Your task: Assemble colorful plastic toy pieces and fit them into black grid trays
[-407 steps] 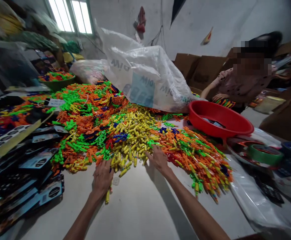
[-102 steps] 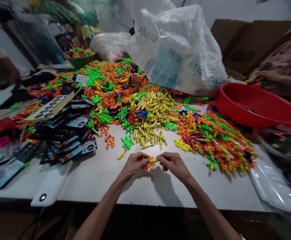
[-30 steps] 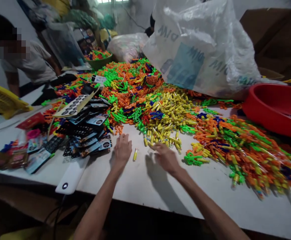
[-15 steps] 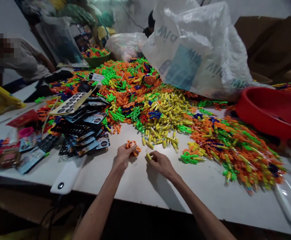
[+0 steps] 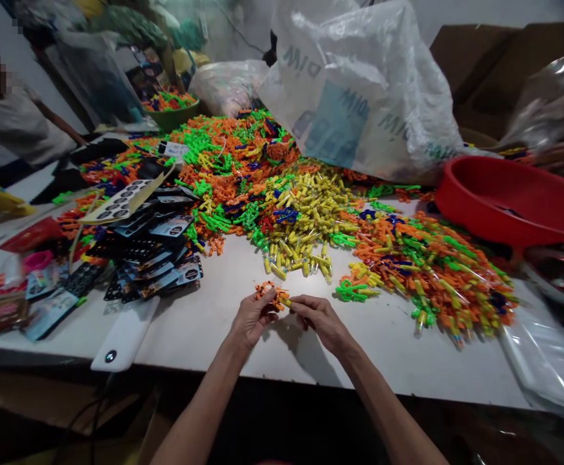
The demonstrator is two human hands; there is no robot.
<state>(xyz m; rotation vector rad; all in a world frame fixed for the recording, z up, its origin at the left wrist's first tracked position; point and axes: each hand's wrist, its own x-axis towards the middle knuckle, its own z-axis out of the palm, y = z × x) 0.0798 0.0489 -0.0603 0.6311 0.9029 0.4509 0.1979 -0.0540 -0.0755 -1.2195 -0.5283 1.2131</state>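
My left hand (image 5: 251, 318) is closed on a small orange plastic toy piece (image 5: 266, 292), held just above the white table (image 5: 204, 323). My right hand (image 5: 319, 318) pinches a small yellow piece (image 5: 285, 301) and presses its end against the orange piece. Both hands meet near the table's front edge. Just beyond them lies a heap of yellow pieces (image 5: 301, 226), with orange and green pieces (image 5: 224, 161) piled behind and a mixed pile (image 5: 437, 271) to the right.
A red basin (image 5: 509, 203) stands at the right and a large clear plastic bag (image 5: 359, 97) behind the heaps. Dark printed cards (image 5: 156, 252) and a white power bank (image 5: 124, 332) lie at the left. Another person (image 5: 15, 123) sits at far left.
My hands picked an orange piece and a yellow piece from the table's piles, drew back toward the front edge and came together, the yellow piece now against the orange one.
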